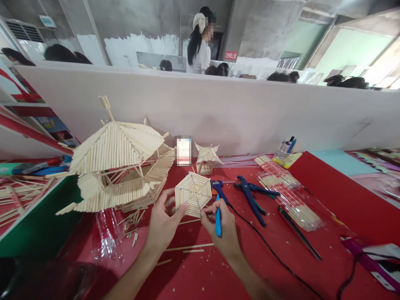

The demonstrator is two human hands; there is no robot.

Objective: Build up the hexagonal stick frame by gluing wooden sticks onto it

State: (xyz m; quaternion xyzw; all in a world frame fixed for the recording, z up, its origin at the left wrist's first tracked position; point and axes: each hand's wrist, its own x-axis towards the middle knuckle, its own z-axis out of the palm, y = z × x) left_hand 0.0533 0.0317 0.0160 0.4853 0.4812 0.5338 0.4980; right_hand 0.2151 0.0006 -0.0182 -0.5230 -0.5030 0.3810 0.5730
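A six-sided panel of pale wooden sticks (193, 191), with dark lines along its seams, is raised over the red table. My left hand (167, 212) grips its left edge, thumb on the near face and fingers behind. My right hand (223, 218) pinches the panel's lower right corner while a light blue pen (218, 221) is tucked between its fingers. Left of my hands stands a large two-tiered stick pavilion (115, 146). A small stick pavilion (206, 156) sits just beyond the panel. The blue glue gun (219, 188) lies close behind my right hand.
Blue-handled cutters (250, 200), bagged sticks (287, 196) and a black-handled tool (300, 233) lie to the right. The glue gun's black cord crosses the table (200, 275). Loose sticks (190, 248) lie in front. A white partition (243, 112) runs behind; a person (199, 46) stands beyond it.
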